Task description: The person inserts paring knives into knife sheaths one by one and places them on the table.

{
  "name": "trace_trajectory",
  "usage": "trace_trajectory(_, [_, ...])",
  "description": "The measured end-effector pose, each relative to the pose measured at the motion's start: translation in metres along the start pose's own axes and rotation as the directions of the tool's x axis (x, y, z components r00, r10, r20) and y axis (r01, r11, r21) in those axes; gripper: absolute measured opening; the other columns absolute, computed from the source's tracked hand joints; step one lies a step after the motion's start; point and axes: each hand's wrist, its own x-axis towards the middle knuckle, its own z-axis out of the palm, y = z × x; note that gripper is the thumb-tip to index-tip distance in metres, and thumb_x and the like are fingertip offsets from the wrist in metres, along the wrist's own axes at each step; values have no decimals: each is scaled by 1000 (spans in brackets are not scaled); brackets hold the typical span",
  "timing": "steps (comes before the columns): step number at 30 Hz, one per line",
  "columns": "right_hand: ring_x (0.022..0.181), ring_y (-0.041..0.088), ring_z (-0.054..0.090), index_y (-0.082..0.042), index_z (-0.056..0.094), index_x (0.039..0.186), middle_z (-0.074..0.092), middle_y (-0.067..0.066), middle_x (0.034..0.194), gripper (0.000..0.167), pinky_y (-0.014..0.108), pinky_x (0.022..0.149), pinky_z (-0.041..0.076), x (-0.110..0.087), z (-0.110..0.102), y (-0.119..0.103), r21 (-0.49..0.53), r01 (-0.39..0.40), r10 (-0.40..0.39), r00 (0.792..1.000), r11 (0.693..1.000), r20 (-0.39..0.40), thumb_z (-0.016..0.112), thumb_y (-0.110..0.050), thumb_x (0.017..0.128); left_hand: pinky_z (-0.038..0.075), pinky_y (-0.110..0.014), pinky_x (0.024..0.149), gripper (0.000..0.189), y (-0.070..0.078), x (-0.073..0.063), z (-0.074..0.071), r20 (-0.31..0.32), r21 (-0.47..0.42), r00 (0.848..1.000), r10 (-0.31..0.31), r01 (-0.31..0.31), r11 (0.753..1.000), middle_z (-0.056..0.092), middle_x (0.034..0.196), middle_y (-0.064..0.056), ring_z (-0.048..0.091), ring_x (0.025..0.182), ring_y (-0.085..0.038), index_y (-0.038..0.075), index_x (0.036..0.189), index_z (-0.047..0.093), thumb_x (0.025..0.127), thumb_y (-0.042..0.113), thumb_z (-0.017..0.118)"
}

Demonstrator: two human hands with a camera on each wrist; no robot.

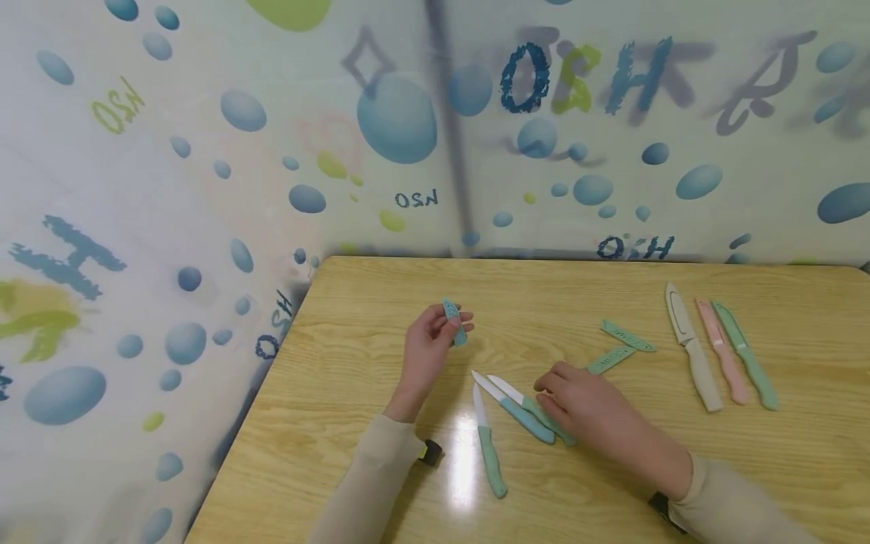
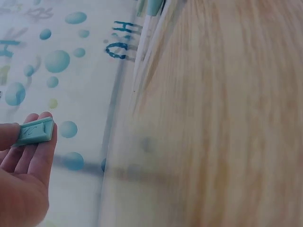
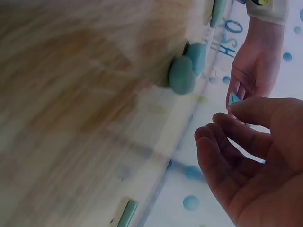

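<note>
Blue knife sheath (image 1: pixel 451 310): above the wood-grain table (image 1: pixel 326 332), nearer its far edge.
My left hand (image 1: pixel 427 340): thumb and fingers pinching that sheath.
My right hand (image 1: pixel 591 404): grip empty, fingers loosely bent, well apart from the left.
Sheathed knives: cream (image 1: pixel 689 344), pink (image 1: pixel 720 350) and green (image 1: pixel 743 353), toward the table's far right corner.
Bare knives: blue-handled (image 1: pixel 526 419) and green-handled (image 1: pixel 547 423) side by side; another green-handled one (image 1: pixel 489 453) nearer the near edge.
Green sheaths (image 1: pixel 610 360): two, ends meeting, beyond my right hand.

Table (image 1: pixel 292 423): near edge out of frame. Left hand (image 2: pixel 23 184) hides one end of blue sheath (image 2: pixel 39 132); marking unreadable. Left-wrist view crops knife handle (image 2: pixel 154 6).
</note>
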Motion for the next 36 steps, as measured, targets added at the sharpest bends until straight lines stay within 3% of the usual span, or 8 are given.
trace_trajectory(4, [79,14,65,-8,75,101,65,0,94,7,30,66,58,5,6,-12,-10,8,-7,1000,1000,29,72,-12,97,62,-37,90,31,1,-2,-2,-19,-51,1000,-6,5,999,71,119,-28,72,106,-43,-17,129,55,106,5,57])
trace_trajectory(14, [67,9,55,-6,71,96,60,0,85,11,26,56,51,8,18,-29,-24,4,-3,999,1000,45,77,-15,94,62,-40,91,28,-2,-3,-4,-30,-139,1000,-9,5,990,69,119,-31,72,104,-41,-14,128,57,106,3,57])
trace_trajectory(27, [61,13,50,-5,66,88,53,2,77,23,27,48,44,10,24,-33,-144,-9,14,999,990,38,83,-19,89,61,-40,92,29,-3,-4,-4,-27,-164,999,-25,20,986,70,119,-31,73,104,-38,-16,128,54,106,2,56])
trace_trajectory(36, [56,14,47,-1,65,82,52,4,73,24,26,45,43,12,30,-39,-201,27,-23,999,979,22,83,-16,87,61,-41,92,32,-4,-5,-5,-18,-156,999,-31,28,987,69,120,-30,73,105,-37,-18,131,52,107,3,55])
